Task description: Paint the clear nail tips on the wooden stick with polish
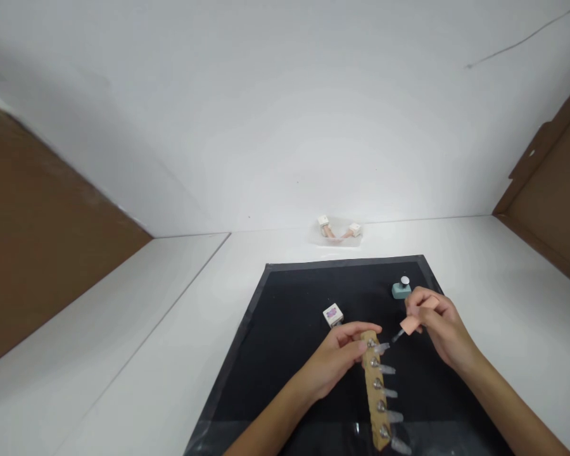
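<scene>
A wooden strip point(374, 396) carries several metal studs, each with a clear nail tip pointing right. My left hand point(335, 358) grips its top end between thumb and fingers. In my right hand point(434, 320) is a peach-coloured brush cap point(410, 324), pinched between the fingers. Its dark brush point(398, 336) points down and left, a little to the right of the topmost nail tip point(382, 348), apart from it. Just above and left of my right hand stands a small teal bottle point(401, 291) with a white round top.
A white box point(333, 315) with a purple print sits on the black mat point(289, 297) behind my left hand. Farther back, a clear tray point(335, 241) holds two white-topped items against the white wall. Brown cardboard panels stand at both sides.
</scene>
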`<state>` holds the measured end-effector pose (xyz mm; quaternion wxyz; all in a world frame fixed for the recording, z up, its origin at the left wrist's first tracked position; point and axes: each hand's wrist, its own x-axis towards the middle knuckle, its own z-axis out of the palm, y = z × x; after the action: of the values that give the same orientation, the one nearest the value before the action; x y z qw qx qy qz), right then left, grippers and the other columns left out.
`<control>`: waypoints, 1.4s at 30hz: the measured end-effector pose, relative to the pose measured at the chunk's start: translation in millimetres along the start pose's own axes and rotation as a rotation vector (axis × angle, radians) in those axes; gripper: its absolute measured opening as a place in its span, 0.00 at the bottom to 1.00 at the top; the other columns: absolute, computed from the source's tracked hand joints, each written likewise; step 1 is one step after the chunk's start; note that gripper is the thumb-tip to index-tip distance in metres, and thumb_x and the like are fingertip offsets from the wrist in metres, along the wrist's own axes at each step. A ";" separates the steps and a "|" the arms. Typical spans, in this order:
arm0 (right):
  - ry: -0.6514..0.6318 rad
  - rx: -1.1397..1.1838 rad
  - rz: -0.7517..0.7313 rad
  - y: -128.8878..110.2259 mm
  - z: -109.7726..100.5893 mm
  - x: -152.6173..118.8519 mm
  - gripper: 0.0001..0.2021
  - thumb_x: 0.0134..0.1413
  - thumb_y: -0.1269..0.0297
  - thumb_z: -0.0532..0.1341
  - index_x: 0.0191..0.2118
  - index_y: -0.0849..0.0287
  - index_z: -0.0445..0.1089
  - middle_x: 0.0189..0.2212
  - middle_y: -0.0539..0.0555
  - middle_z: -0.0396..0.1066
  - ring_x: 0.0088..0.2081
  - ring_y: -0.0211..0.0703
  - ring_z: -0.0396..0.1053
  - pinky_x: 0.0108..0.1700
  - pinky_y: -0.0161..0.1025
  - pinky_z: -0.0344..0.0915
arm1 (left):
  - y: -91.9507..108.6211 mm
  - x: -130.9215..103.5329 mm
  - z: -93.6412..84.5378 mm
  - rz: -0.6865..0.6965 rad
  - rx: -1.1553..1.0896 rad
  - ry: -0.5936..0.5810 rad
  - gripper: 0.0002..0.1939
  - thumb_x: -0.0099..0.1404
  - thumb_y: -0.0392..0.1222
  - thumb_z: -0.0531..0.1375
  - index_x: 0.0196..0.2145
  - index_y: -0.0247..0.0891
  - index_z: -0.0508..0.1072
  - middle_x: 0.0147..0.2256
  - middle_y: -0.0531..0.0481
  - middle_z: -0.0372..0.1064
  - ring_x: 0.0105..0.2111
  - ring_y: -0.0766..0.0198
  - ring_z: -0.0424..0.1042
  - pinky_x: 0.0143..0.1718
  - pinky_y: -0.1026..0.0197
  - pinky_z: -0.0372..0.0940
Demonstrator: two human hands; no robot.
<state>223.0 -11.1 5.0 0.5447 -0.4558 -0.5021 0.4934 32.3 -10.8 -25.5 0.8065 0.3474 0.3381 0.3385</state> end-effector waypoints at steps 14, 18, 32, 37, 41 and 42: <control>-0.173 0.183 -0.018 0.9 0.3 -2.3 0.10 0.45 0.56 0.67 0.28 0.57 0.74 0.23 0.50 0.62 0.20 0.34 0.57 0.21 0.34 0.53 | 6.9 0.8 7.5 -0.009 -0.157 0.033 0.19 0.44 0.46 0.70 0.32 0.34 0.74 0.25 0.49 0.73 0.26 0.66 0.70 0.30 0.64 0.59; -0.178 0.220 -0.039 -2.3 2.3 -2.2 0.08 0.45 0.57 0.66 0.29 0.56 0.75 0.24 0.50 0.61 0.20 0.35 0.57 0.20 0.34 0.54 | 9.0 1.0 6.6 0.046 -0.182 0.054 0.18 0.46 0.46 0.69 0.32 0.33 0.74 0.25 0.50 0.72 0.25 0.68 0.68 0.28 0.66 0.59; -0.184 0.155 0.018 -3.9 2.1 -2.7 0.10 0.46 0.54 0.66 0.30 0.55 0.77 0.25 0.50 0.63 0.20 0.33 0.58 0.23 0.35 0.55 | 13.0 0.9 10.7 0.031 -0.305 0.151 0.18 0.45 0.46 0.70 0.32 0.33 0.76 0.24 0.51 0.72 0.24 0.69 0.68 0.28 0.67 0.65; -0.113 0.159 0.079 -2.5 3.2 -3.2 0.11 0.48 0.53 0.64 0.29 0.56 0.75 0.20 0.48 0.63 0.20 0.34 0.57 0.23 0.34 0.54 | 12.7 0.4 11.5 0.013 -0.329 0.165 0.16 0.45 0.44 0.70 0.31 0.33 0.76 0.24 0.51 0.72 0.23 0.69 0.68 0.26 0.67 0.65; -0.096 0.140 0.116 -0.8 3.5 -4.3 0.12 0.48 0.53 0.64 0.31 0.56 0.74 0.18 0.48 0.62 0.20 0.35 0.56 0.23 0.34 0.55 | 11.1 1.8 10.5 0.011 -0.331 0.157 0.15 0.46 0.44 0.69 0.31 0.33 0.76 0.24 0.50 0.72 0.24 0.68 0.68 0.26 0.67 0.65; -0.095 0.130 0.123 -0.4 3.6 -4.5 0.12 0.48 0.52 0.64 0.31 0.56 0.74 0.17 0.48 0.61 0.20 0.36 0.56 0.23 0.35 0.55 | 10.7 2.2 10.2 0.009 -0.330 0.158 0.15 0.47 0.43 0.69 0.31 0.33 0.75 0.24 0.50 0.72 0.24 0.68 0.68 0.26 0.67 0.65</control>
<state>219.4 -15.6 5.2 0.5175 -0.4256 -0.4652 0.5785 38.0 -6.8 -12.3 0.8219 0.1840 0.3387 0.4194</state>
